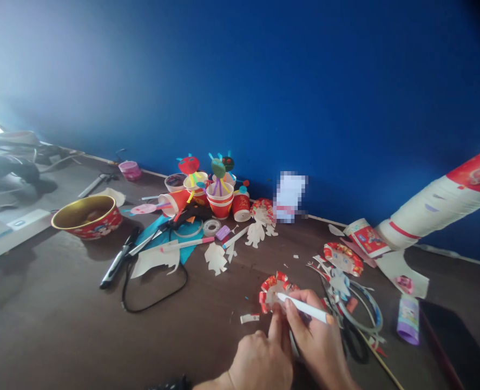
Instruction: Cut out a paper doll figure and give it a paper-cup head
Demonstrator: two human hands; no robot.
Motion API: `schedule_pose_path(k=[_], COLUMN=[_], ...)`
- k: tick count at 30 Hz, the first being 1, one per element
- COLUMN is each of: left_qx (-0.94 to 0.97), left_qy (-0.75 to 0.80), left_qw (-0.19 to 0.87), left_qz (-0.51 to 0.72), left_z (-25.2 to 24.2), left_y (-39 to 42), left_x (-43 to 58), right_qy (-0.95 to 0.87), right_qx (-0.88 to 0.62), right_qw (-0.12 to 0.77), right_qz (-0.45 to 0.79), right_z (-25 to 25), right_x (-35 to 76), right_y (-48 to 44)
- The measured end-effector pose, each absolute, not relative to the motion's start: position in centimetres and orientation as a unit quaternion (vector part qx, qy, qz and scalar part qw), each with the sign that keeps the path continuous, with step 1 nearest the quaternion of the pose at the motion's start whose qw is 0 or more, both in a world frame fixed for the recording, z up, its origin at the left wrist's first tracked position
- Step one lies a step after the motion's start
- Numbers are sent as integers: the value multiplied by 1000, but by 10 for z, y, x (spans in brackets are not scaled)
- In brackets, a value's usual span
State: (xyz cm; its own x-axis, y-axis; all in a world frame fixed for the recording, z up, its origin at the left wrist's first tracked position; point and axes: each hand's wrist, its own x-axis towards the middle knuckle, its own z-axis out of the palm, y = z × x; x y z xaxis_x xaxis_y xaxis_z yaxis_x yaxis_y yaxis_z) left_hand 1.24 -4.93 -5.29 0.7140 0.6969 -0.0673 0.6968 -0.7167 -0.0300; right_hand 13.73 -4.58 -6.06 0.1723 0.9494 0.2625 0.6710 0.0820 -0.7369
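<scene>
My right hand grips a white marker pen, its tip on the pale middle of a cut-open paper cup. Red curled strips stand round the rim of that piece. My left hand is closed at its near edge, fingers steadying it; the fingertips are partly hidden. Left of the hands lies a small paper scrap. To the right is a similar red-curled piece with a face drawn on it, beside a white paper cutout and a roll of tape.
Paper cups with coloured paper figures stand near the blue wall. A red bowl, a utility knife and a pink marker lie left. On the right are stacked paper cups, a purple-ended tube and a dark phone.
</scene>
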Motion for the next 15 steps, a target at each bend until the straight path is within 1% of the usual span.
schedule_pose_path(k=[9, 15], left_qx=[-929, -927], left_qy=[-366, -373], left_qw=[-4, 1], left_qz=[49, 37], left_z=[-51, -53], left_y=[-48, -48], left_x=[11, 11], right_qy=[-623, -614], right_qx=[-659, -653], right_qw=[389, 411], right_qz=[163, 164], right_z=[-59, -61], right_x=[138, 138], right_y=[-48, -46])
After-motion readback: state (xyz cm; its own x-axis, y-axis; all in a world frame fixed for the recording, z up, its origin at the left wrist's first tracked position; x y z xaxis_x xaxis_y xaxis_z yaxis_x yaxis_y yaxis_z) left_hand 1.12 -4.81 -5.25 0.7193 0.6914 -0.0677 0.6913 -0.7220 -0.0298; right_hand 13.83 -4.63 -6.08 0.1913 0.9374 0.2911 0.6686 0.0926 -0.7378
